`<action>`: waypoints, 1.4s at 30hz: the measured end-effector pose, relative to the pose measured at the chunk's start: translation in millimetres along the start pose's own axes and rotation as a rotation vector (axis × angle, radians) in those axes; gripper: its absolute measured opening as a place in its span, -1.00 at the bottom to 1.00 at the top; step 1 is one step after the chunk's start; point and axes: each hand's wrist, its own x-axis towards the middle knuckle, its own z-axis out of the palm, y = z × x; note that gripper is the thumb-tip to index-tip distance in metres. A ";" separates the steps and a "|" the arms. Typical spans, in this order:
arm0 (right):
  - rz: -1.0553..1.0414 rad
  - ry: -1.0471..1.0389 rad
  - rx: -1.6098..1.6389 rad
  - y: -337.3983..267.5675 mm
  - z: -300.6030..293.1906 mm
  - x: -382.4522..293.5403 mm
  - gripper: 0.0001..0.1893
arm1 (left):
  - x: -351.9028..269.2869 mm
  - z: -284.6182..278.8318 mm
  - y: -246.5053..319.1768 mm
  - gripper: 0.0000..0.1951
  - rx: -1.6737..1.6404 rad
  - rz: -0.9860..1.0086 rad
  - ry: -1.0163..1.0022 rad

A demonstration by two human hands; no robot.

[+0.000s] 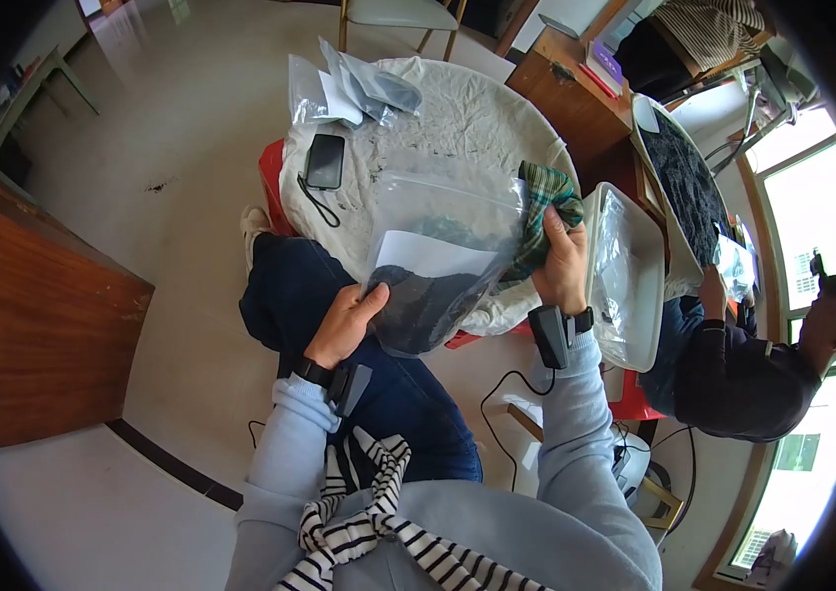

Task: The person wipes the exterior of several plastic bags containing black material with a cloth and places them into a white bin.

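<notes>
My left hand [348,318] grips the lower left edge of a clear zip plastic bag [455,192], thumb on its front. Inside the bag are a white sheet of paper [425,255] and a dark folded cloth [422,303]; something greenish shows faintly through the plastic above the sheet. A green plaid cloth [547,199] is bunched in my right hand [564,258], at the bag's right side. Whether my right fingers also hold the bag's edge is hidden. The bag is tilted over my lap and the near edge of a round table.
The table wears a crumpled white cloth [462,96]. Several filled plastic bags [359,85] and a phone [325,161] with a strap lie on it. To the right stands a white plastic bin [652,295] holding clear bags [614,251]. Beyond it a person [743,369] sits at another table. A cable [488,399] hangs from my right wrist.
</notes>
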 end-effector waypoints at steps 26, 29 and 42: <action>0.481 -0.199 -0.570 86.5 -1.1 -81.3 -0.65 | -12.1 -8.7 10.9 -0.54 -0.544 0.075 0.220; 0.516 -0.080 -0.459 81.8 -7.8 -83.2 -0.63 | -8.5 -10.4 11.7 -0.54 -0.589 0.068 0.211; -0.540 -0.374 -1.434 74.8 107.5 -76.4 -0.69 | -14.0 -9.4 7.7 -0.51 -0.652 0.051 0.192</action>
